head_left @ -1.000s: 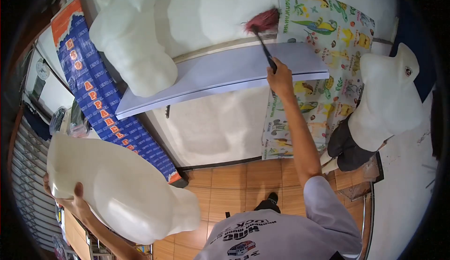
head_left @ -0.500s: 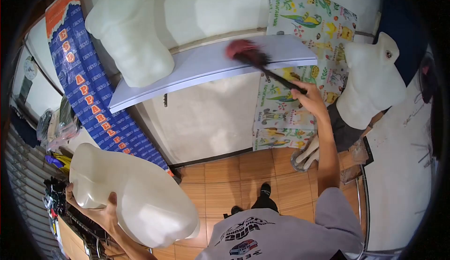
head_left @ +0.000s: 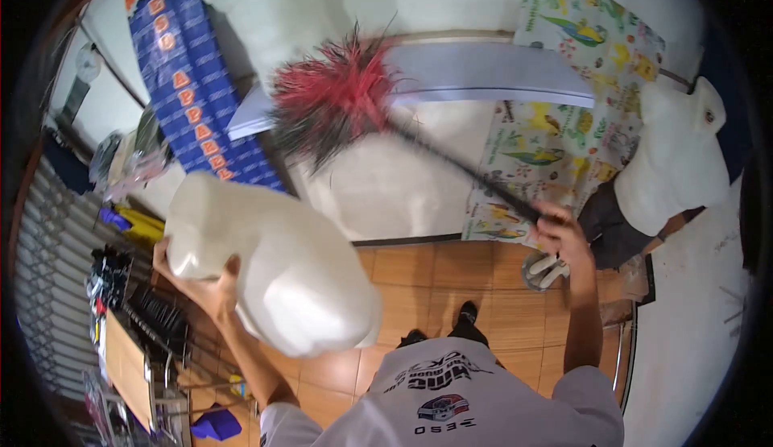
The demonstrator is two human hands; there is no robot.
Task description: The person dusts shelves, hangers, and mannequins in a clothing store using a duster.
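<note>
My left hand (head_left: 211, 287) grips a white mannequin torso (head_left: 278, 274) by its narrow end, thumb on the near side, holding it tilted above the floor. In my right hand (head_left: 560, 236) is the black handle of a feather duster (head_left: 334, 97), fingers wrapped round its end. The duster's red and black feathers are spread out and overlap the white shelf (head_left: 491, 72) in this view. Behind the feathers a second mannequin torso (head_left: 278, 8) stands on the shelf's left part, its lower portion hidden.
Another mannequin torso (head_left: 680, 157) in dark shorts stands at the right. A blue printed banner (head_left: 181, 68) leans at the left, and a patterned sheet (head_left: 531, 157) hangs behind the shelf. Racks with a wooden board (head_left: 129, 370) stand at lower left, above the tiled floor (head_left: 451, 274).
The feather duster has swung off the shelf top, leftward and nearer to me, its feathers fanning out. The held torso has risen in view, and the whole view has shifted.
</note>
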